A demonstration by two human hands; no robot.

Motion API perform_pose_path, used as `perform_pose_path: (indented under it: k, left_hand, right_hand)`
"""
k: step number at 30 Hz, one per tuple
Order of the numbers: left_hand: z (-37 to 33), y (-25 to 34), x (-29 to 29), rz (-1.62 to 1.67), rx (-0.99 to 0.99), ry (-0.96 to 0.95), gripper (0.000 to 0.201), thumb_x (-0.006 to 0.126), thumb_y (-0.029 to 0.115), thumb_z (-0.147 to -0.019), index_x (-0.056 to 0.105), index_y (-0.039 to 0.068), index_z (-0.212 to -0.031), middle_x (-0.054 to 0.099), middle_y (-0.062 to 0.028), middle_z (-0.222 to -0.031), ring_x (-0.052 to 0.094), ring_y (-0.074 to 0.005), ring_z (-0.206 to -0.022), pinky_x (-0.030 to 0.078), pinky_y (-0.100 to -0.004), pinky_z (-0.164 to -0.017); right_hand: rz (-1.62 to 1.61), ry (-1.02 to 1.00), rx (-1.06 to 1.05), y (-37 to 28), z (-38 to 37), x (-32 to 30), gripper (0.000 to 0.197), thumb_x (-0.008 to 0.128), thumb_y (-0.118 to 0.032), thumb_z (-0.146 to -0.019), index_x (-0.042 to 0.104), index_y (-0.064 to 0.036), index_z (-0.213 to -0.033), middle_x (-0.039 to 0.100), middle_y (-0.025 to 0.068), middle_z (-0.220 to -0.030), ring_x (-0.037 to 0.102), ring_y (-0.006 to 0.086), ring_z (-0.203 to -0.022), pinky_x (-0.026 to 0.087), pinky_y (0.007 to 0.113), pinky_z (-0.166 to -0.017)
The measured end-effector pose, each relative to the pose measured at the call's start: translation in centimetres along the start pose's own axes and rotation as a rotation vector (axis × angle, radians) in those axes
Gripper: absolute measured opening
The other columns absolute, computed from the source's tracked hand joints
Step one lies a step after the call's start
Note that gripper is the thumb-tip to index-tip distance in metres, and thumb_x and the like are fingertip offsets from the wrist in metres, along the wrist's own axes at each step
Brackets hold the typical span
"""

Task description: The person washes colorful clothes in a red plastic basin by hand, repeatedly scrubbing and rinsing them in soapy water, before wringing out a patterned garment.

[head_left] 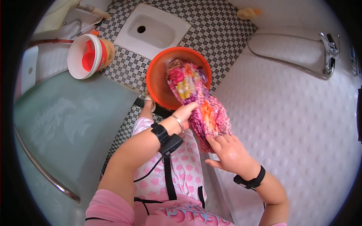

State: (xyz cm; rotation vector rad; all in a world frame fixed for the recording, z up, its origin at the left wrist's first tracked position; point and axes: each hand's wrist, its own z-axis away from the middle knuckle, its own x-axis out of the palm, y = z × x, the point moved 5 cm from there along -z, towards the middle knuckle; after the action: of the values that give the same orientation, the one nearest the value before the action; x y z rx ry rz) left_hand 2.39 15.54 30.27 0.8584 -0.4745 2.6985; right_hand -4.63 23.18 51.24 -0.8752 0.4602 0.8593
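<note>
A wet-looking, bunched cloth [205, 107], patterned in pink, purple, orange and yellow, stretches from my hands down into an orange plastic basin [163, 86]. My left hand [183, 116] is closed round the middle of the cloth, just past the basin's near rim. Farther right and nearer to me, my right hand [232, 153] has its fingers curled on the cloth's near end, its thumb sticking out to the side. The far end of the cloth lies inside the basin.
Behind the basin, a white squat toilet [158, 32] is set in the black-and-white tiled floor [226, 22]. A bucket [98, 52] holding a red dipper [88, 58] stands at left, beyond a glass panel [71, 124]. A metal tap [330, 52] with a hose is on the right wall.
</note>
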Motion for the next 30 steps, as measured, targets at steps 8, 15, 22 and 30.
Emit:
perform_pose_path:
  k: [8, 15, 22, 30]
  left_hand:
    - [0.1, 0.8, -2.6, 0.120, 0.140, 0.043, 0.041, 0.053, 0.021, -0.096, 0.053, 0.000, -0.131, 0.061, -0.0143, -0.131, 0.058, -0.0295, -0.120, 0.041, -0.0463, -0.109]
    - [-0.7, 0.6, -1.8, 0.140, 0.125, -0.039, 0.044, 0.050, 0.022, -0.097, 0.049, 0.001, -0.136, 0.057, -0.0147, -0.136, 0.054, -0.0298, -0.125, 0.039, -0.0463, -0.111]
    - [0.6, 3.4, 0.8, 0.068, 0.072, -0.147, 0.058, 0.045, 0.045, -0.102, 0.044, 0.004, -0.143, 0.051, -0.0131, -0.143, 0.050, -0.0307, -0.130, 0.034, -0.0498, -0.114]
    - [2.4, 4.0, 1.4, -0.117, -0.174, -0.006, 0.083, 0.036, 0.074, -0.092, 0.043, 0.012, -0.146, 0.050, -0.0116, -0.145, 0.047, -0.0293, -0.133, 0.033, -0.0539, -0.113]
  right_hand:
    - [-1.706, 0.667, 1.178, 5.9, 2.5, 11.8, 0.069, 0.059, -0.049, -0.095, 0.031, -0.0143, -0.148, 0.041, 0.0084, -0.148, 0.043, 0.0315, -0.132, 0.037, 0.061, -0.103]
    - [-2.200, 1.021, 0.875, 7.6, -2.7, 14.8, 0.070, 0.062, -0.004, -0.085, 0.032, -0.0141, -0.148, 0.049, 0.0127, -0.139, 0.056, 0.0288, -0.122, 0.048, 0.039, -0.101]
    - [-0.830, 1.047, 0.633, 6.3, -2.3, 9.2, 0.063, 0.072, -0.004, -0.067, 0.059, -0.0119, -0.129, 0.047, 0.0161, -0.121, 0.052, 0.0354, -0.115, 0.042, 0.044, -0.103]
    - [-0.362, 0.792, 0.288, 3.0, -3.7, 3.0, 0.051, 0.081, -0.019, -0.060, 0.073, -0.0288, -0.109, 0.053, 0.0148, -0.104, 0.056, 0.0339, -0.093, 0.052, 0.041, -0.074]
